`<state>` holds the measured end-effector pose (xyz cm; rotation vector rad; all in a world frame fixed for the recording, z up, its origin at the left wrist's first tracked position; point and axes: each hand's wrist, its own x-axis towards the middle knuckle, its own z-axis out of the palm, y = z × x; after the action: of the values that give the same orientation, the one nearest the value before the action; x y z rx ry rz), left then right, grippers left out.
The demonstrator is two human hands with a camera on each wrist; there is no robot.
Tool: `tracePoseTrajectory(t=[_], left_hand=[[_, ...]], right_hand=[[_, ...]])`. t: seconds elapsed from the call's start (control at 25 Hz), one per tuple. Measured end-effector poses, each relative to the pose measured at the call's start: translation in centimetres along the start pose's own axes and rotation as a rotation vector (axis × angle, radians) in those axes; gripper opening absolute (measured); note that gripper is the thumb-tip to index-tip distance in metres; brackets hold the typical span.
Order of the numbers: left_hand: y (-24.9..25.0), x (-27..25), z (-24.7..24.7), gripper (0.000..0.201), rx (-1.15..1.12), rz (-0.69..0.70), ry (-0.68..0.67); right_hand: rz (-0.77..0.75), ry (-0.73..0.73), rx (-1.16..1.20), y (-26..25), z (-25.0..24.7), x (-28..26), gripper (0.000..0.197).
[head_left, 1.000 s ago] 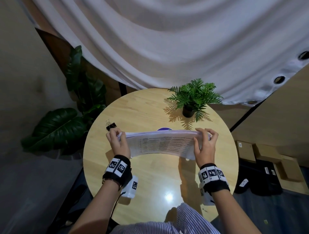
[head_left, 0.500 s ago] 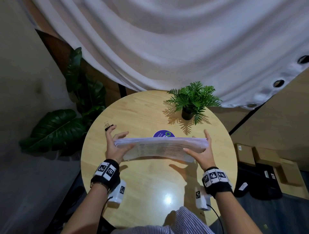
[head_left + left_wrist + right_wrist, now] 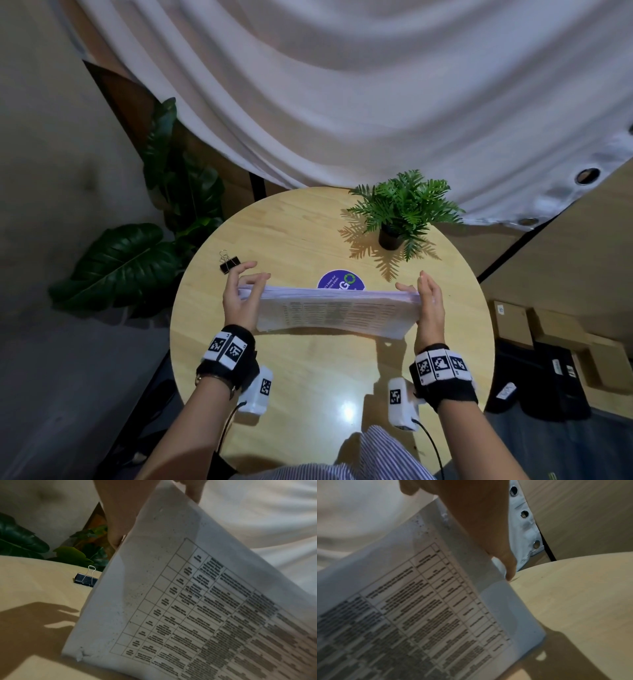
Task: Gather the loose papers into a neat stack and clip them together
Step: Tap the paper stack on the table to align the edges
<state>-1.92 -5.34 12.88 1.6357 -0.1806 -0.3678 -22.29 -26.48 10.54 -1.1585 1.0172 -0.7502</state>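
1. Stack of papers (image 3: 329, 310): I hold it on its long edge on the round wooden table (image 3: 308, 370), the printed table of text on the front sheet facing me. The top edges look roughly level; a lower corner is crumpled in the left wrist view (image 3: 80, 654).
2. My left hand (image 3: 239, 301): fingers straight and slightly spread, the palm flat against the left end of the stack. The thumb lies along the near face and the fingers reach past the top edge. It presses rather than grips.
3. My right hand (image 3: 430, 308): fingers straight and held together, the palm flat against the right end of the stack. In the right wrist view the fingertips (image 3: 510, 573) point down towards the table beside the sheet's edge.
4. Black binder clip (image 3: 228, 263): it lies on the table beyond my left hand, near the table's left rim, apart from the papers, its wire handles up (image 3: 86, 580).
5. Round purple sticker (image 3: 339, 281): it lies flat on the table just behind the stack, partly hidden by it.
6. Small potted fern (image 3: 404, 209): it stands at the far side of the table, well apart from the papers.
7. White curtain (image 3: 342, 85): it hangs behind the table.
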Motion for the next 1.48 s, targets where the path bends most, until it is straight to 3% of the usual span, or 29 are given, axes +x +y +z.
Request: tracePoseTrajectory(t=[0.16,0.24,0.36,0.44,0.68,0.84,0.96,1.04,1.12,1.2,1.24,1.28,1.36,1.48], left_hand=[[-1.1,0.2,-0.2,0.029,0.016,0.017,0.023],[-0.9,0.2,-0.2,0.026,0.025,0.029,0.02],[-0.4,0.4,0.1,0.021,0.017,0.024,0.022],[-0.2,0.6,0.3,0.019,0.014,0.012,0.02],[0.1,0.7,0.4,0.027,-0.029,-0.016,0.001],[-0.4,1.0,-0.2,0.033,-0.033,-0.027,-0.049],[-0.2,1.3,-0.4,0.032,0.019,-0.021,-0.089],[0.4,1.7,-0.4,0.03,0.245,0.093,-0.077],[1.6,1.2,0.7,0.052,0.824,0.374,-0.115],[2.9,-0.3,4.0,0.079,1.28,0.582,-0.394],[3.1,-1.3,5.7,0.075,1.374,0.625,-0.536],[3.2,-2.1,7.2,0.058,1.408,0.631,-0.615],[3.9,-2.0,8.0,0.019,1.292,0.59,-0.586],[5.0,-0.5,5.3,0.013,0.927,0.494,-0.49]], right_hand=[[-0.075,0.112,-0.019,-0.4,0.9,0.2,0.018],[-0.087,0.092,-0.015,-0.5,0.9,0.3,0.026],[-0.124,-0.019,-0.063,-1.0,0.5,0.1,0.063],[-0.127,-0.059,-0.097,-1.0,0.2,0.3,0.074],[-0.103,-0.037,-0.088,-0.8,0.2,0.8,0.067],[-0.094,-0.233,-0.169,-1.1,-1.1,1.6,0.086],[-0.097,-0.343,-0.345,-1.2,-2.4,2.0,0.073],[-0.112,-0.343,-0.39,-1.3,-2.3,1.9,0.052],[-0.132,-0.293,-0.385,-1.4,-1.8,1.7,0.027],[-0.145,-0.248,-0.37,-1.3,-1.3,1.5,0.014],[-0.163,-0.235,-0.373,-1.1,-1.1,1.4,0.011],[-0.176,-0.225,-0.376,-1.0,-1.0,1.3,0.01],[-0.181,-0.206,-0.343,-1.2,-1.0,1.0,0.014],[-0.093,-0.149,-0.235,-1.2,-2.0,0.5,0.031]])
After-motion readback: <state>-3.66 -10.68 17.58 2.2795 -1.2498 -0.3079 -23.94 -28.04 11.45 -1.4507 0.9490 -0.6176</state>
